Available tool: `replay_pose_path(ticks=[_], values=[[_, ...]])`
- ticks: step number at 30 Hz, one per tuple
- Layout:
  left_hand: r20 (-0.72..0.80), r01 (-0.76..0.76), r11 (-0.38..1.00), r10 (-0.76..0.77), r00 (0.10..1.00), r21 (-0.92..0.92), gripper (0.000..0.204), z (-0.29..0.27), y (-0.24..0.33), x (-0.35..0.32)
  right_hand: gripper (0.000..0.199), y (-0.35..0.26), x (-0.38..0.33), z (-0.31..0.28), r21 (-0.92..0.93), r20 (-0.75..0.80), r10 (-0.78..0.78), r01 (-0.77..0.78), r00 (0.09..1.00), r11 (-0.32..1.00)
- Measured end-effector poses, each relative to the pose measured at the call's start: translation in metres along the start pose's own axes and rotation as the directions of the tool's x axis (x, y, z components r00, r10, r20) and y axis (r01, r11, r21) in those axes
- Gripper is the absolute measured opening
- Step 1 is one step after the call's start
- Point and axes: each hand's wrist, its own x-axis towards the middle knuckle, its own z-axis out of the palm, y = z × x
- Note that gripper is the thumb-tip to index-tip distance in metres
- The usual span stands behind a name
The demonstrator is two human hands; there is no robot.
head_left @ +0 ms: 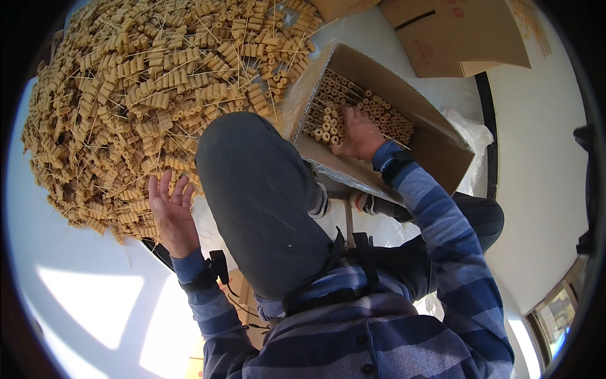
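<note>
Inside the cardboard box (442, 145), tan ring skewers (372, 110), right hand (360, 134) pressing flat, left hand (172, 215) splayed wide.

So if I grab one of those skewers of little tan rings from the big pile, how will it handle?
Probably light: the skewers look like thin sticks threaded with small hollow rings. The sticks look likely to flex or snap. They lie tangled in the pile, so lifting one near the left hand may drag its neighbours along.
</note>
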Motion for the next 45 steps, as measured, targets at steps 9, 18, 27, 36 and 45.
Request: replay_pose_path(ticks=[9, 18, 27, 36, 45], values=[[0.129, 0.038, 0.917, -0.097, 0.987, 0.396, 0.077, -0.009, -0.065, -0.011, 0.099, 0.005, 0.038, 0.035, 0.114, -0.058, -0.125, 0.131, 0.99, 0.985], [0.157, 0.036, 0.913, -0.109, 0.982, 0.406, 0.069, -0.03, -0.109, -0.016, 0.098, 0.018, 0.047, 0.032, 0.251, 0.052, -0.125, 0.108, 0.991, 0.962], [0.065, 0.337, 0.828, -0.406, 0.911, 0.447, 0.06, -0.073, -0.175, -0.051, 0.085, 0.003, 0.049, 0.035, 0.016, 0.093, 0.015, -0.017, 0.996, 1.0], [-0.378, 0.658, 0.627, -0.539, 0.753, 0.416, 0.057, -0.204, -0.291, -0.09, 0.048, 0.009, 0.026, -0.007, 0.263, 0.088, -0.069, 0.044, 0.994, 0.964], [-0.516, 0.568, 0.309, -0.238, 0.823, 0.763, 0.128, -0.123, -0.28, -0.009, 0.054, 0.023, -0.033, -0.031, 0.136, -0.043, -0.152, 0.156, 0.987, 0.978]])
